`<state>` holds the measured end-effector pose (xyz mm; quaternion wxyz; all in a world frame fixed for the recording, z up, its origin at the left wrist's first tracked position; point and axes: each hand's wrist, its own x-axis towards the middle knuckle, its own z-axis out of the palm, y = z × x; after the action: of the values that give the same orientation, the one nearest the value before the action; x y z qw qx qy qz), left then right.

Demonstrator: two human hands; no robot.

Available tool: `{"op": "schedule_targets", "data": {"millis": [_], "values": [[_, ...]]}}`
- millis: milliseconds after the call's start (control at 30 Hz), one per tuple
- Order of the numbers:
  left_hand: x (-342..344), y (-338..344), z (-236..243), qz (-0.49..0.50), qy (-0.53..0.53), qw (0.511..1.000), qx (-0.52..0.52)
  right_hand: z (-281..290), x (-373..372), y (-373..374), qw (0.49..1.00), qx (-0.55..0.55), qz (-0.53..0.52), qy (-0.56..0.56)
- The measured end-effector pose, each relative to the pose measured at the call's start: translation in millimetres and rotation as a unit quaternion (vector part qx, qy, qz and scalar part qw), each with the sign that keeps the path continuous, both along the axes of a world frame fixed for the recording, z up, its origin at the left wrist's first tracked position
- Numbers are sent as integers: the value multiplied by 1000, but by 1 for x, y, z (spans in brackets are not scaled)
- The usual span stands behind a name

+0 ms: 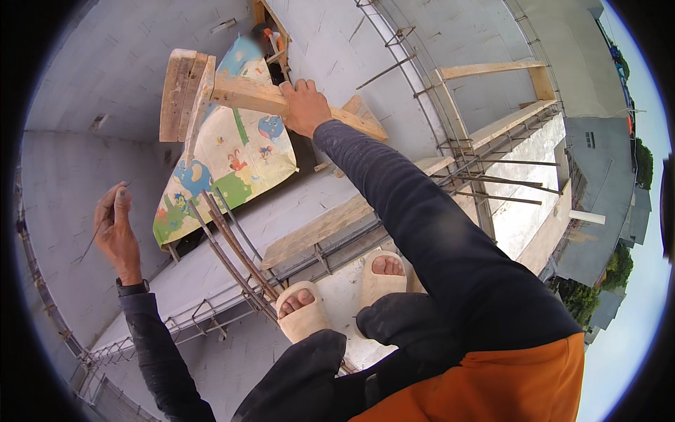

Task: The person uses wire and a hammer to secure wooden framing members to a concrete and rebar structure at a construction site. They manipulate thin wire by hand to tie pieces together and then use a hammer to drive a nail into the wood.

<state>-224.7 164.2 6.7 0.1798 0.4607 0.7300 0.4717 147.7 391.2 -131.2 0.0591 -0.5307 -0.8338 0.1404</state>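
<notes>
My right hand point(306, 107) is closed over a wooden beam point(246, 94), palm down, with the arm stretched out ahead. Short boards point(184, 95) are fixed across the beam's left end. Off to the left, my left hand point(118, 228) is raised with its fingers pinched on a thin wire point(89, 244), whose ends stick out on both sides. Behind and below the beam is a large sheet point(235, 151) printed with cartoon figures.
Bundled upright steel bars point(235, 250) rise by my left foot. I stand in beige slippers point(304, 313) on a narrow ledge. A plank point(320, 232) lies ahead; rebar cages point(485, 179) and a wooden frame point(503, 130) are at right. Another person point(271, 39) is beyond the sheet.
</notes>
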Motion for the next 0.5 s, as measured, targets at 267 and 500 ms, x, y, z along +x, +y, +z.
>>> {"op": "schedule_targets", "data": {"millis": [267,500], "values": [[8,24,23,-9,50,998,43,-25,7,-11,997,7,-48,64],[24,26,51,-121,327,929,124,17,18,54,976,89,-114,165]]}}
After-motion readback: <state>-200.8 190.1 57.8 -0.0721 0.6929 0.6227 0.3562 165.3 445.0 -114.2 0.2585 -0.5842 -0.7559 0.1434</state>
